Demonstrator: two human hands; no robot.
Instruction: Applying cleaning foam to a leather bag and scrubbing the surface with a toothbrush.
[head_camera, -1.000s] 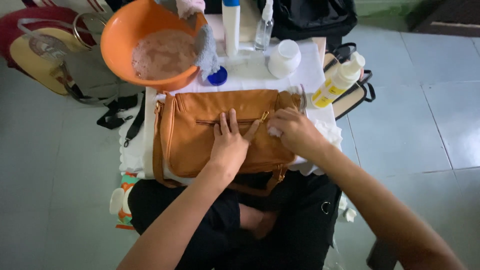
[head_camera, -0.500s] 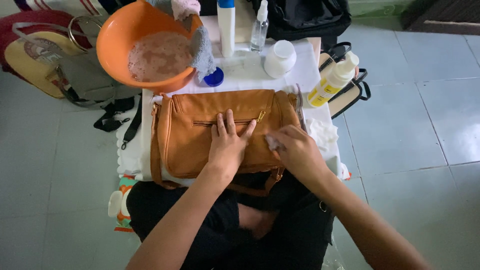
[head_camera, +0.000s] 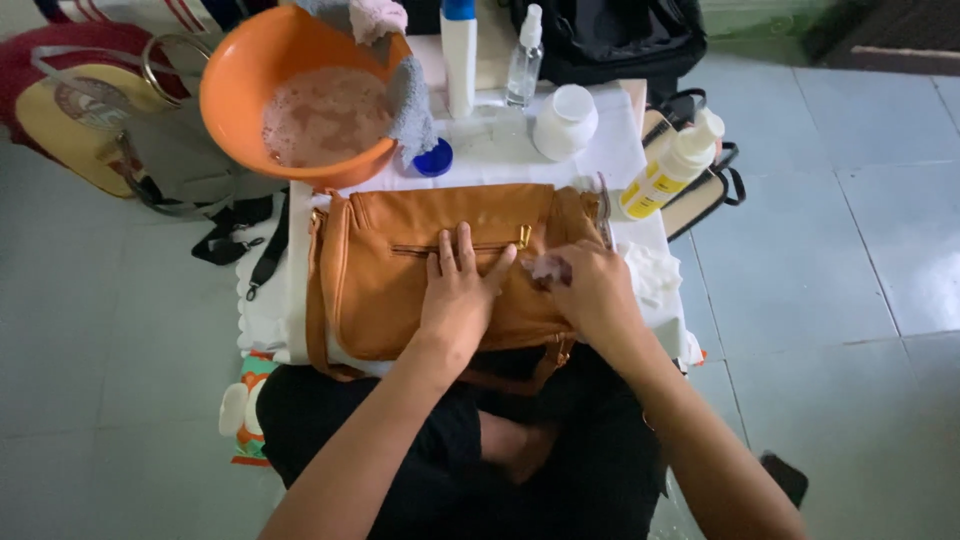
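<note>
1. On the white-covered surface (head_camera: 620, 160) lies a tan leather handbag (head_camera: 380, 290), close to the person's lap.
2. Left hand (head_camera: 462, 295) presses flat on it, fingers spread.
3. Right hand (head_camera: 592, 292), grip pinching a small pale cloth (head_camera: 548, 267), touches the bag's right end.
4. An orange basin (head_camera: 240, 90) of sudsy water stands behind.

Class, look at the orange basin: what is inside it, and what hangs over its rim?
The orange basin holds foamy, cloudy water. A grey cloth and a pink cloth drape over its rim. Foam hides the basin's bottom, so anything submerged cannot be seen.
</note>
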